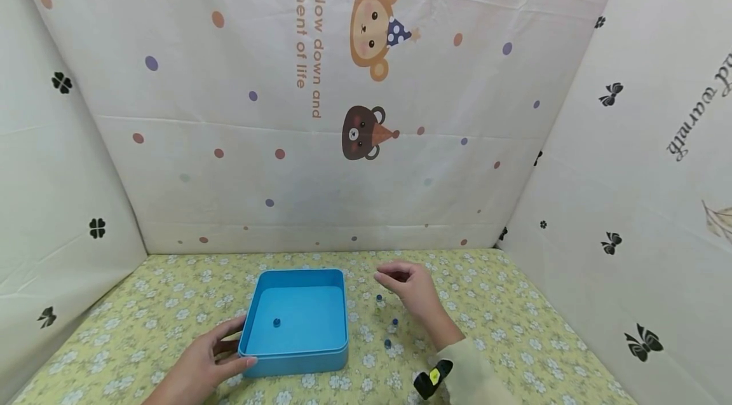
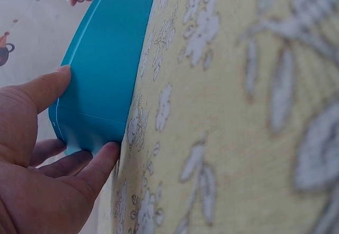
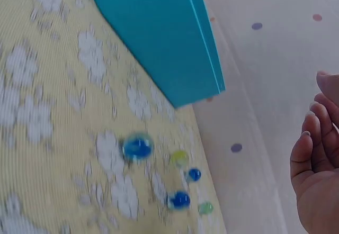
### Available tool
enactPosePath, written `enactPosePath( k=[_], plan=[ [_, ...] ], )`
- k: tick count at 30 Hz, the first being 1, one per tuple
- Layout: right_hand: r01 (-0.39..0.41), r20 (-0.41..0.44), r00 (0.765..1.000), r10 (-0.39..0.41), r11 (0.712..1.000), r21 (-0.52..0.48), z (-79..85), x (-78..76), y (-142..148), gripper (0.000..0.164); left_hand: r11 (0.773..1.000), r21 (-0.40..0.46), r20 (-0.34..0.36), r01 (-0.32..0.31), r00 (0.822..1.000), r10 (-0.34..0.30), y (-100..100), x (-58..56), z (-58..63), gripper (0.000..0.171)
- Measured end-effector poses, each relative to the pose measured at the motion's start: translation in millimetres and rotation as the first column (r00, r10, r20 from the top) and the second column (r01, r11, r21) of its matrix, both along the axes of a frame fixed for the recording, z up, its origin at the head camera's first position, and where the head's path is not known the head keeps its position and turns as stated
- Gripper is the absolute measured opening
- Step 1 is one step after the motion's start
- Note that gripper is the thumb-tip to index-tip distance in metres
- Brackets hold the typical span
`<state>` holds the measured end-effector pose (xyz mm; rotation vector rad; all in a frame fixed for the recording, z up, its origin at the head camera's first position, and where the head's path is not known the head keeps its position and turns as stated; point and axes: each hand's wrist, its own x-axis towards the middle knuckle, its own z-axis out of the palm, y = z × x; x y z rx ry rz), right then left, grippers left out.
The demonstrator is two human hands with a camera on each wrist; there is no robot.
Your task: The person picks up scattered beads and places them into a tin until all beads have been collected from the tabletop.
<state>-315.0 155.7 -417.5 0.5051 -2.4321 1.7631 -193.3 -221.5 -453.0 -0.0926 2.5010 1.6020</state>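
A square, open-topped blue box [image 1: 297, 363] stands on the table, with one small dark blue marble [image 1: 277, 323] on its floor. My left hand [image 1: 203, 354] grips the box's near left corner, thumb on the front wall and fingers round the side. The left wrist view shows that thumb on the blue wall [image 2: 103, 54], with fingertips low beside the cloth. To the right of the box, my right hand [image 1: 413, 290] is raised above the table, fingers loosely bent; nothing shows between them. Below it lie several glass marbles, blue [image 3: 137, 147] and yellow-green [image 3: 179, 157].
A yellow flowered cloth [image 1: 189, 290] covers the table. White printed sheets hang as a back wall [image 1: 320, 189] and as side walls on the left and right. A black bow with a yellow centre [image 1: 433, 379] sits at my right sleeve.
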Motion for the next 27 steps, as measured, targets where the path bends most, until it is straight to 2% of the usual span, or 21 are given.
enactPosePath(
  k=[7,16,21,27],
  plan=[
    [0.057,0.008,0.998,-0.056,0.998,-0.021,-3.7,-4.4,19,0.022,1.0,0.0,0.013,-0.013,1.0,0.013,0,0.2,-0.5,0.091],
    [0.115,0.022,0.993,-0.114,0.992,-0.058,-12.8,-14.5,38,0.031,1.0,-0.006,0.02,-0.029,0.999,0.029,1,0.0,0.9,0.091],
    [0.149,0.026,0.989,-0.147,0.985,-0.084,-17.9,-18.9,48,0.028,1.0,0.012,0.021,-0.025,0.999,0.024,0,2.5,1.0,0.09],
    [0.201,0.033,0.979,-0.199,0.977,-0.069,-23.9,-24.8,60,0.037,1.0,0.027,0.023,-0.008,1.0,0.007,-1,2.5,1.1,0.089]
  ],
)
